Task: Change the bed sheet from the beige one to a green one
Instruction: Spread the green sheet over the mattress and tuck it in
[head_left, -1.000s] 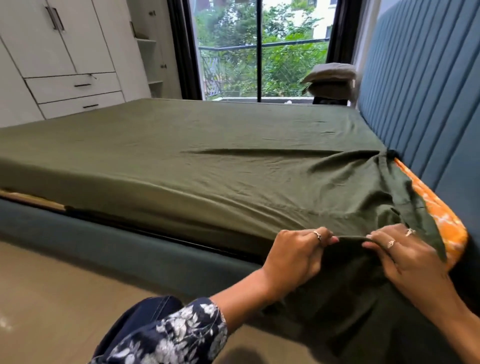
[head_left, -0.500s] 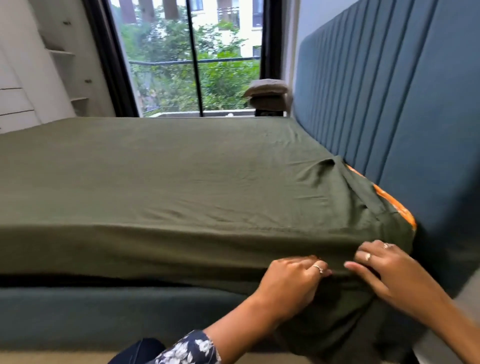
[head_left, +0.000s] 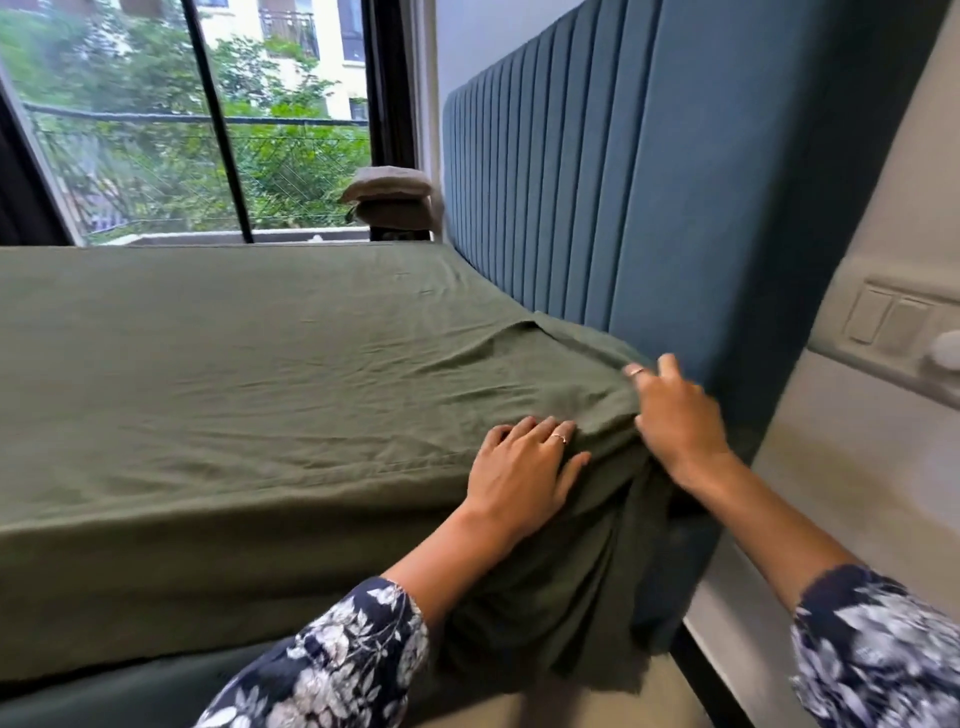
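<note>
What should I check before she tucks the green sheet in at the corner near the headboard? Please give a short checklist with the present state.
1. Green sheet covers the mattress top: ok, only light wrinkles.
2. Left hand flat on the corner, holding the fabric down: ok.
3. Right hand has a grip on the sheet beside the headboard: cannot tell, it is blurred.
4. Loose fabric at the corner tucked in: not ok, it hangs bunched toward the floor.
5. Corner fully covered by the sheet: ok, no mattress shows there.
6. Beige sheet removed from the bed: ok, none visible on it.
</note>
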